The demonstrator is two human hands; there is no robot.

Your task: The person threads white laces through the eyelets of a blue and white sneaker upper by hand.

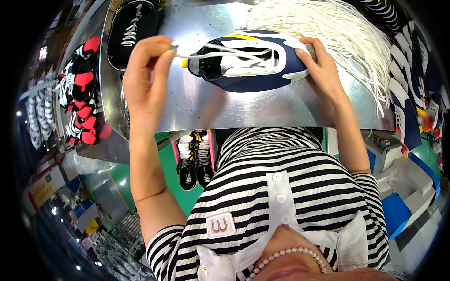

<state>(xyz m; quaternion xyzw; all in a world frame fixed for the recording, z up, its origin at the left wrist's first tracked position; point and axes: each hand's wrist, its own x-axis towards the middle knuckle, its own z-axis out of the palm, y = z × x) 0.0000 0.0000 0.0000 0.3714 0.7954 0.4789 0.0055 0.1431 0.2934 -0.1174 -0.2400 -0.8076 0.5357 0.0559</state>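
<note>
A navy and white shoe [255, 84] with a yellow stripe lies on the metal table, toe to the right, its collar to the left. White shoelace [216, 55] runs from its eyelets across the opening, drawn out leftward. My left hand [149, 77], raised left of the heel, pinches the lace ends between thumb and fingertips. At the toe, my right hand [323, 70] is closed, its thumb pressing on the upper. A small brownish piece with a thin dark line shows between those fingers; what it is I cannot make out.
A heap of white laces [347, 47] covers the table's far right. At the far left stands a black shoe [129, 37]. Red, black and white shoes [84, 93] line the left side; navy and white uppers [403, 93] hang over the right. Below the table edge [281, 127] stand black shoes [194, 161].
</note>
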